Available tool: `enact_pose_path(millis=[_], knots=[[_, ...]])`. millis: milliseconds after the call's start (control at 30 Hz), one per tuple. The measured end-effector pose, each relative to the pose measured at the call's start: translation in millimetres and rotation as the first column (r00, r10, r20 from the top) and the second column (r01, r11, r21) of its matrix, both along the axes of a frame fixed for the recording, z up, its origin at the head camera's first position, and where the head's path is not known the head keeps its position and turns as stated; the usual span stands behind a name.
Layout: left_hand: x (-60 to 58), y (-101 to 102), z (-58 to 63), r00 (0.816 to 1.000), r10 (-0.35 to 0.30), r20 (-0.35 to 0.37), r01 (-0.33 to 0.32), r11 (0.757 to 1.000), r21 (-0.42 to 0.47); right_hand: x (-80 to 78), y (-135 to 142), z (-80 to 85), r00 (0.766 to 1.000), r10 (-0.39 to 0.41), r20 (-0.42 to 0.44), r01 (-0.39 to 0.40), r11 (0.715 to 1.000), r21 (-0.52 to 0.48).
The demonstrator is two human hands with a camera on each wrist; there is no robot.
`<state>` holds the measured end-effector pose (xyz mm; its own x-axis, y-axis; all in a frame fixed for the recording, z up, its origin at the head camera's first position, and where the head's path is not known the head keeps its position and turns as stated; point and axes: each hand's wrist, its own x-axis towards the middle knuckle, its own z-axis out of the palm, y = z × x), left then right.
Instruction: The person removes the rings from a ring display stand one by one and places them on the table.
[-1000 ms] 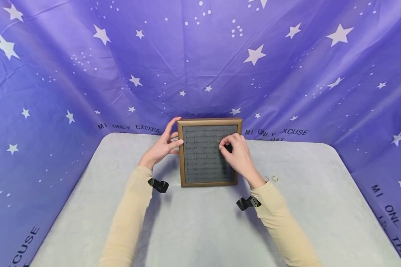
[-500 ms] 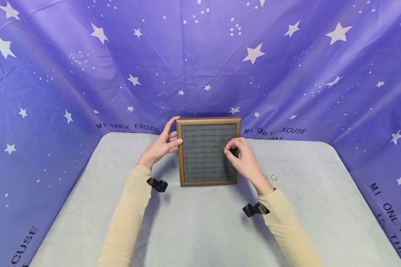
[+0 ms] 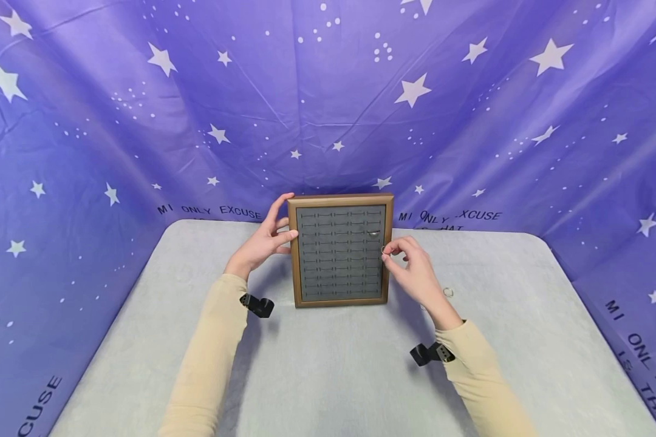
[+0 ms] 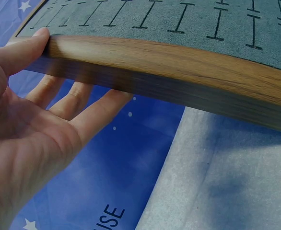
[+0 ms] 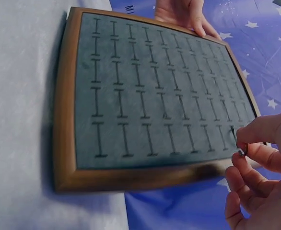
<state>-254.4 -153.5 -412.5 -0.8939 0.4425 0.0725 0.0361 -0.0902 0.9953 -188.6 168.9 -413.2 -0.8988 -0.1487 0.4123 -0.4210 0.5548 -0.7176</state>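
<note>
A ring display tray (image 3: 339, 261) with a brown wooden frame and grey slotted lining leans up near the back of the table. My left hand (image 3: 259, 243) grips its left side, thumb on the front of the frame and fingers behind, as the left wrist view also shows. One ring (image 3: 373, 233) sits in a slot of the rightmost column, third row down. Just off the right side of the frame, my right hand (image 3: 412, 267) pinches another small ring (image 5: 243, 150) between thumb and fingertips.
On the grey tabletop (image 3: 333, 370), a loose ring (image 3: 448, 292) lies right of the tray, beside my right wrist. A purple star-printed cloth (image 3: 306, 97) hangs behind the table and along both sides.
My right hand has moved right and down from the slots to beyond the frame's right edge, a ring still pinched. The ring in the rightmost column now shows uncovered. The left hand stays put.
</note>
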Motion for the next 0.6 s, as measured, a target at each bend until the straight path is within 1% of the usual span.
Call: enact_pose_path(millis=[400, 600], knots=[[1.4, 1.2, 1.2, 1.0, 0.001, 0.003, -0.001, 1.0, 0.007, 7.8, 21.0, -20.4, 0.998, -0.039, 0.047, 0.039, 0.999, 0.008], [0.7, 1.2, 0.4, 1.0, -0.004, -0.002, 0.004, 1.0, 0.013, 12.7, 30.9, -27.1, 0.997, -0.051, 0.061, 0.05, 0.999, 0.011]])
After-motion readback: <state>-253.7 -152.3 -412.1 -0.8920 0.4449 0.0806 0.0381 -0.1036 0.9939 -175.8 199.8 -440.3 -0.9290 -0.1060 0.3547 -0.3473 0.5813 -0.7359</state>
